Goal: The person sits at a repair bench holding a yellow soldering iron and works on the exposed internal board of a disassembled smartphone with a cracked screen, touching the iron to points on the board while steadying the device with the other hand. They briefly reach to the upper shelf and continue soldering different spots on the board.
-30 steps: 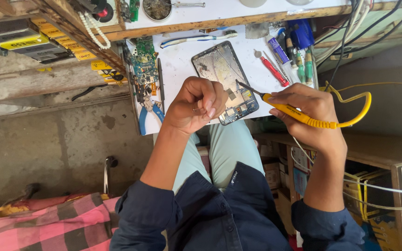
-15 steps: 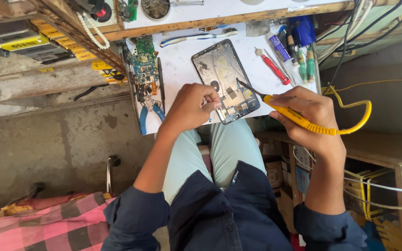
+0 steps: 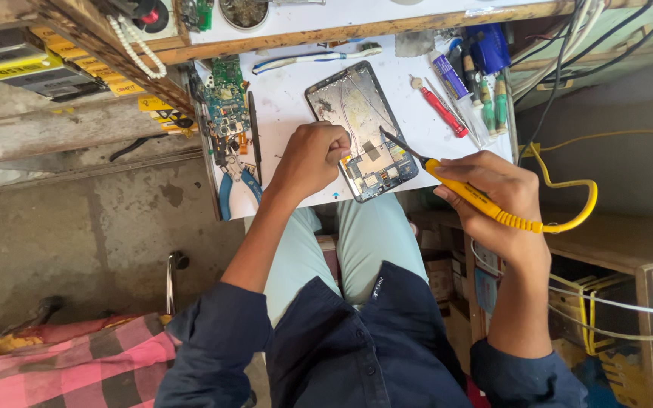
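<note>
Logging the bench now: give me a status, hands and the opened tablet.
Right hand grips yellow soldering iron, tip at the opened tablet. Left hand fisted on tablet's edge. Red screwdriver lies beside it, apart.

yellow labels: a strip of small rectangular yellow stickers [image 3: 126, 87] with dark print runs along the slanted wooden edge, upper left.
grey box: a flat grey box [image 3: 32, 68] with a yellow band across it lies far left, just beside those stickers.
tube: a white tube with a blue label [image 3: 447, 74] lies on the white mat, upper right, next to the red-handled tool.
cartons: plain brown cartons [image 3: 436, 261] are stacked on the shelf under the bench, right of the knees.
</note>
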A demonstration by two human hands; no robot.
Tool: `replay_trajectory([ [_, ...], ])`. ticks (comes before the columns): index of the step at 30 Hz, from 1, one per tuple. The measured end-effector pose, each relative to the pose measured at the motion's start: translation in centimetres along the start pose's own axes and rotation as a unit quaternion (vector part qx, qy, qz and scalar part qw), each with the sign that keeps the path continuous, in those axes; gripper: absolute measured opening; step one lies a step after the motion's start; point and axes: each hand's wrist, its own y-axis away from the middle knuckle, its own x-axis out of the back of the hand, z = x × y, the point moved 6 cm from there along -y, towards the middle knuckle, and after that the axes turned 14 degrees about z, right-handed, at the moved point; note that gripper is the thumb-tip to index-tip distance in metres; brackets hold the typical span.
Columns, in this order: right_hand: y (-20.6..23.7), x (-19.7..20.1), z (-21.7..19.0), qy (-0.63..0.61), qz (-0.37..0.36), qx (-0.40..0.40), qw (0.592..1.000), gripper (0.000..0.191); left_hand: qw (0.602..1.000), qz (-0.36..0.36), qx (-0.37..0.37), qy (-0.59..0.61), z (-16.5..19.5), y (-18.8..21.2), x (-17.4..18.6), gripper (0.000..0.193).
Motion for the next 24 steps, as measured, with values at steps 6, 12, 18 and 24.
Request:
replay_trajectory([
  [6,0.5,-0.2,0.0,0.006,0.002,0.001,1.0,0.029,1.0,-0.021,-0.01,0.002,-0.3,-0.3,-0.3,0.009],
  [12,0.9,-0.2,-0.4,0.012,0.013,0.001,1.0,0.028,0.998,-0.054,-0.004,-0.007,-0.5,-0.9,-0.6,0.007],
  [18,1.5,0.2,-1.3,0.013,-0.006,0.009,1.0,0.027,0.998,-0.052,-0.01,-0.014,-0.8,-0.9,-0.6,0.007],
  [24,2.3,0.4,-2.1,-0.009,-0.015,-0.001,1.0,0.028,0.999,-0.032,0.007,-0.003,-1.5,-1.3,-0.7,0.004],
])
